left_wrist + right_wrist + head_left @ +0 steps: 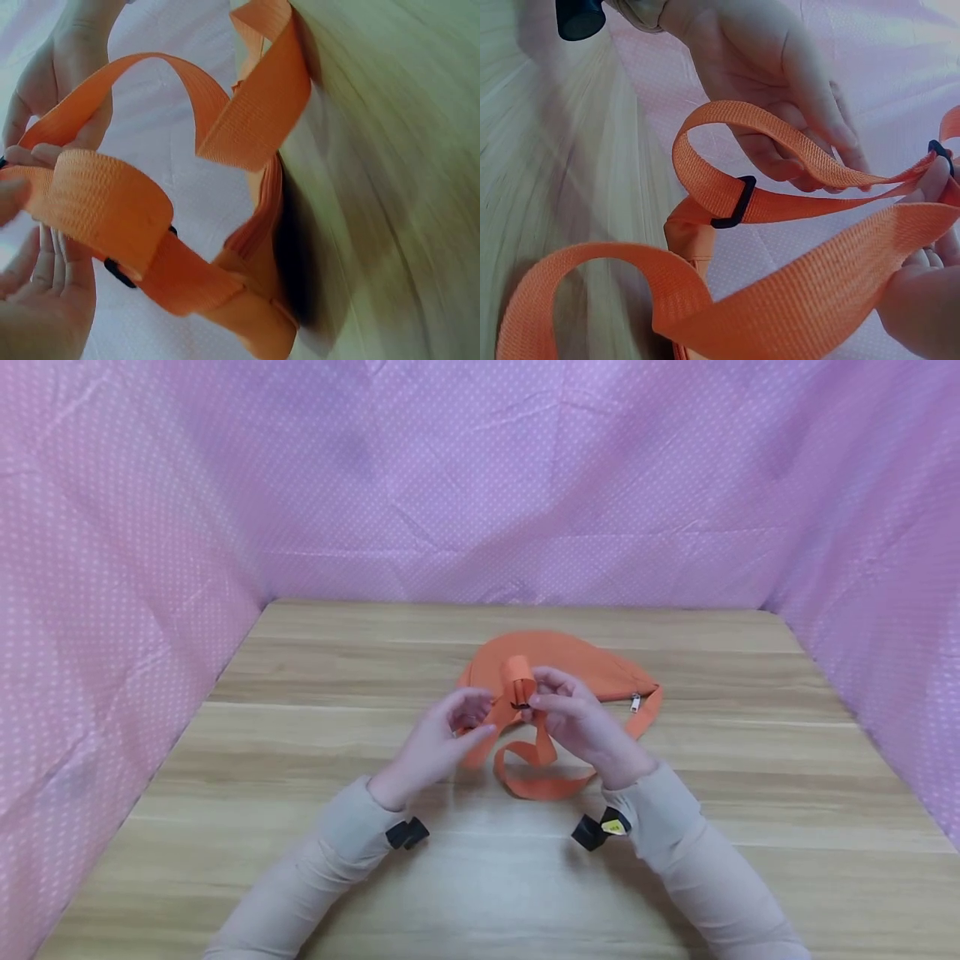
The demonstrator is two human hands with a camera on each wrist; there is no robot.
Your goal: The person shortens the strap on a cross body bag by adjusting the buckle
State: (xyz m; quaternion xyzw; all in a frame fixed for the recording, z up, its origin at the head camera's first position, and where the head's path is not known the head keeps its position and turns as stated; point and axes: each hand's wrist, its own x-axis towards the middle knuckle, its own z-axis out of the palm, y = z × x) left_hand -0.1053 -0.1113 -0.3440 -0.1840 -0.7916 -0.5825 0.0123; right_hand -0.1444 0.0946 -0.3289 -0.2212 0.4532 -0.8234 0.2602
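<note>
An orange waist bag (555,652) lies on the table just past both hands, its zipper pull (636,702) at the right end. Its webbing strap (546,789) is raised and looped between the hands. My right hand (573,714) pinches the strap at a black buckle (939,156). Opposite it, my left hand (442,735) has thumb and fingers apart, the fingers (780,161) behind a strap loop and touching it loosely. Lower on that loop sits a black slider (737,202). One strap curve hangs near the tabletop.
The wood-grain table (300,693) reaches back to a pink dotted cloth (487,485) that also encloses both sides. Black wrist cameras (589,832) sit at both cuffs, over the near part of the table.
</note>
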